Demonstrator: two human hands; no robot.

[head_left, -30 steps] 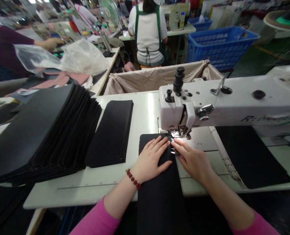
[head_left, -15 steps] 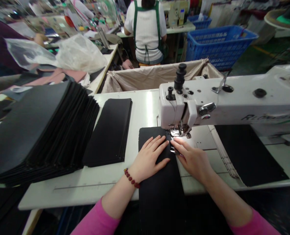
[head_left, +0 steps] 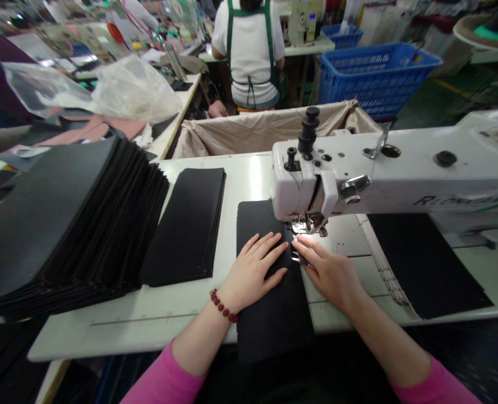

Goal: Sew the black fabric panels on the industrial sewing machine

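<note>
My left hand [head_left: 253, 272] pressed flat, fingers spread, on the black panel [head_left: 274, 328]; my right hand [head_left: 332, 275] curled round snips [head_left: 301, 260]. At two o'clock, the sewing machine [head_left: 383, 182] read "RLON", the rest unclear.

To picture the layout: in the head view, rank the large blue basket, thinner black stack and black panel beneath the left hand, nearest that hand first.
1. Black panel, under the left hand.
2. Thinner black stack, to its left.
3. Large blue basket, beyond the machine.

Left hand [head_left: 255, 273] on panel [head_left: 276, 322]; right hand [head_left: 332, 273] holds snips [head_left: 296, 259]
</note>
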